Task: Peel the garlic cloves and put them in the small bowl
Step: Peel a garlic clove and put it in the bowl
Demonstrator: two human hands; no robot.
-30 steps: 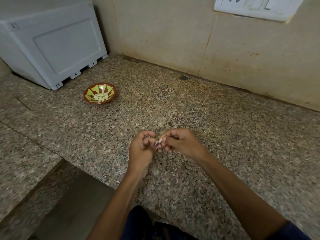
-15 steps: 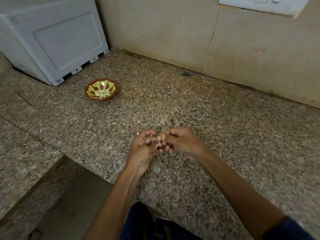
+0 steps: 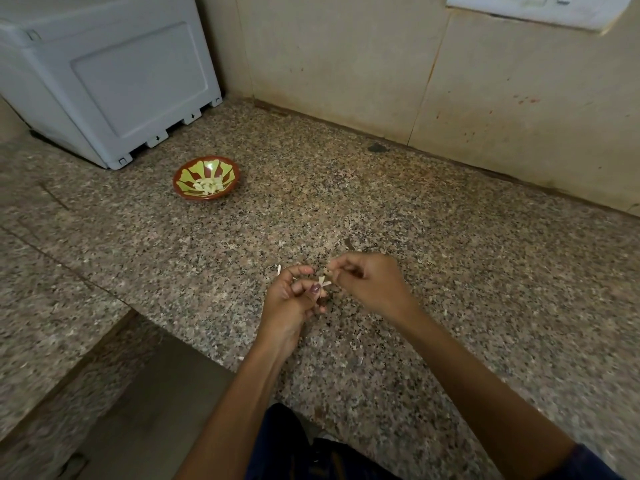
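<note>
1. Since half a second ago the hands have drawn slightly apart: the right hand (image 3: 367, 284) has pulled back from the left hand (image 3: 294, 299), and pale skin now fans out from the clove (image 3: 323, 281) between them. The bowl (image 3: 206, 178) has not moved.
2. The left hand is curled, pinching the clove between thumb and fingertips just above the counter (image 3: 450, 271), near its front edge.
3. The right hand is curled too, its fingertips pinched together close to the clove; it seems to hold a strip of skin, but that is too small to be sure.
4. Risk: the clove is small and held only by the fingertips, so a hard tug on the skin could flick it out onto the speckled counter, where it would be hard to spot, or over the front edge.
5. Risk: the bowl stands well apart, to the left and farther back near the grey box (image 3: 104, 74), so a careless toss could miss.
6. The clove looks pale cream, partly bared, with papery flaps sticking out. The bowl already holds a small heap of peeled cloves (image 3: 207, 185).
</note>
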